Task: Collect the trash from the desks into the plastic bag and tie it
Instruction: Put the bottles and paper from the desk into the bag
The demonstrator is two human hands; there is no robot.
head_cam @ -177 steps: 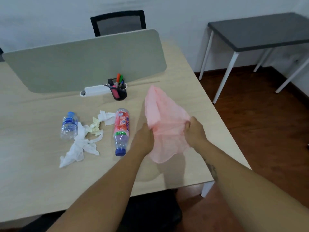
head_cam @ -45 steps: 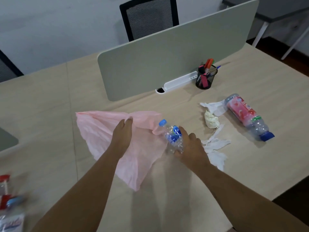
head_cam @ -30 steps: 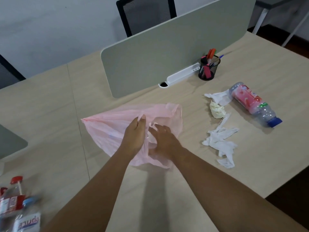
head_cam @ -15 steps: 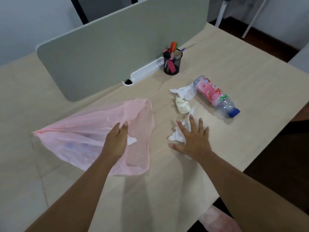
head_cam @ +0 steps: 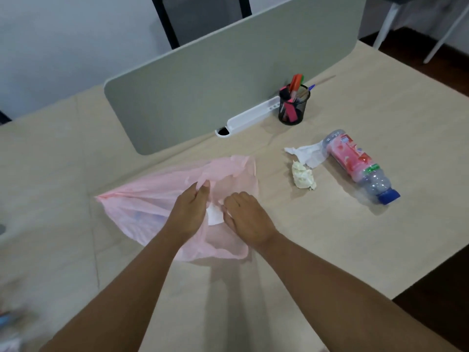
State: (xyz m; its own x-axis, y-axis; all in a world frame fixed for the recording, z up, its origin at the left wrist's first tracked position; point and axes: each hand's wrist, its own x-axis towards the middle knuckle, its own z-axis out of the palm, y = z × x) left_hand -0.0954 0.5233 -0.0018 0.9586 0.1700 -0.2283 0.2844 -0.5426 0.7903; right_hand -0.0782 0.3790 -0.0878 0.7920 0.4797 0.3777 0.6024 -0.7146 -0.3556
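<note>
A pink plastic bag (head_cam: 152, 201) lies on the wooden desk (head_cam: 330, 237), its mouth toward me. My left hand (head_cam: 189, 212) pinches the bag's upper rim and holds the mouth apart. My right hand (head_cam: 247, 218) is at the mouth, pushing white tissue (head_cam: 214, 215) inside. A bluish shape shows faintly through the bag's plastic. To the right on the desk lie a crumpled yellowish paper ball (head_cam: 303, 177), another white tissue (head_cam: 305, 153) and a red-labelled bottle (head_cam: 360, 165) with a blue cap, on its side.
A grey divider panel (head_cam: 228, 72) stands behind the bag, with a white cable tray (head_cam: 251, 118) and a black mesh pen cup (head_cam: 293, 105) at its foot. A black chair (head_cam: 200, 16) is behind it. The desk's right edge drops to dark floor. Blurred bottles sit at the lower left corner.
My right hand picked up the white tissue from the desk and brought it left to the bag's mouth. Before that, the small blue-labelled bottle went into the bag. The view has shifted slightly.
</note>
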